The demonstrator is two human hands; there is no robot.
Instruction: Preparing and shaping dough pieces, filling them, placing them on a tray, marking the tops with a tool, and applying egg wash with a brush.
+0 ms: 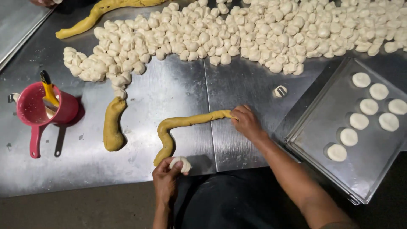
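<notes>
While the left hand (166,177) cups a small white dough ball (181,163) at the near bench (178,89) edge, fingers curled round it, the right hand (246,122) pinches the far end of the yellow filling rope (186,123), probably steadying it. White dough pieces (254,29) sit heaped far side; flattened discs (369,106) are spaced on the tray (322,165) right, likely so they don't stick. Red cup (38,108) left.

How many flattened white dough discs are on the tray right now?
7, all on the metal tray at right: a left column, and a right one. Correction: 8.
</notes>
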